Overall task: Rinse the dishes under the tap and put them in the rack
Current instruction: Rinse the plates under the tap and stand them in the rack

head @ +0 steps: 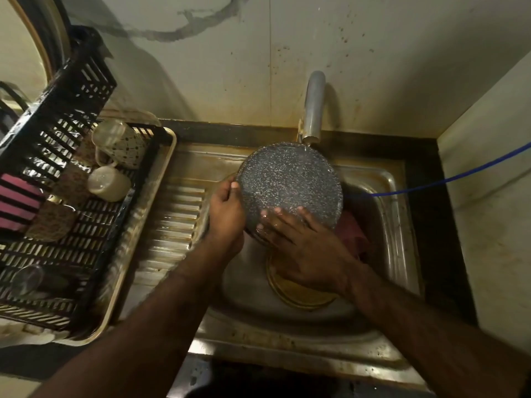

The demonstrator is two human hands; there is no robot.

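A dark speckled round plate [287, 182] is tilted over the sink [385, 225], its top edge right under the tap [313, 107]. My left hand [227, 211] grips the plate's left rim with the thumb on its face. My right hand [301, 242] lies flat with spread, wet fingers against the plate's lower face. A black slatted rack [94, 231] stands at the left and holds two cups [109, 182], a glass [26, 280] and some brown pads.
A yellowish dish [296, 294] and a pink cloth [352, 234] lie in the basin below my hands. The ribbed draining board [175, 219] sits between sink and rack. A blue hose [448, 176] runs in from the right. The wall is close behind the tap.
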